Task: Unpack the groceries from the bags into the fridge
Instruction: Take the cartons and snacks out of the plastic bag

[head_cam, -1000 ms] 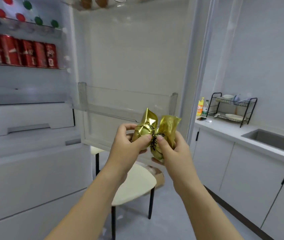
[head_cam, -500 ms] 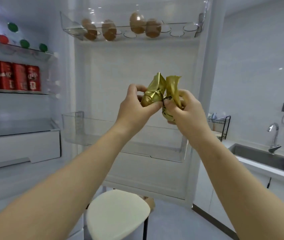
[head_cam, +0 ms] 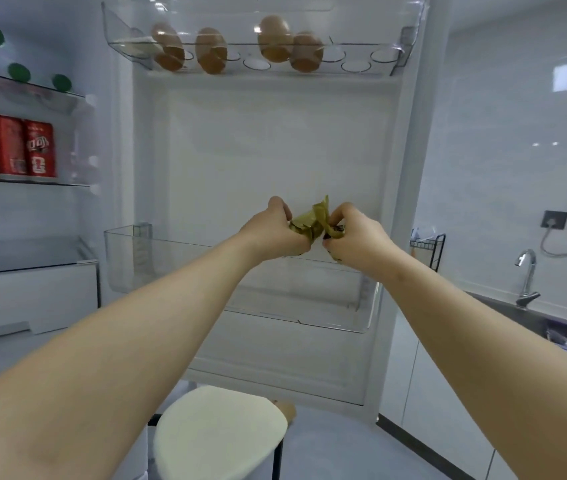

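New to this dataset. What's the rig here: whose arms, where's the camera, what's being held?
No machine here: a person works bare-handed. The single camera sits on their head, looking forward and down, so both arms reach in from the bottom edge. The left hand and right hand grip crinkled gold foil packaging between them, fingers curled round it, in front of the open fridge door. Just below the hands is a clear door bin. The top door tray holds four brown eggs. Red cans stand on a fridge shelf at left. A pale stool is below, a tap at right.
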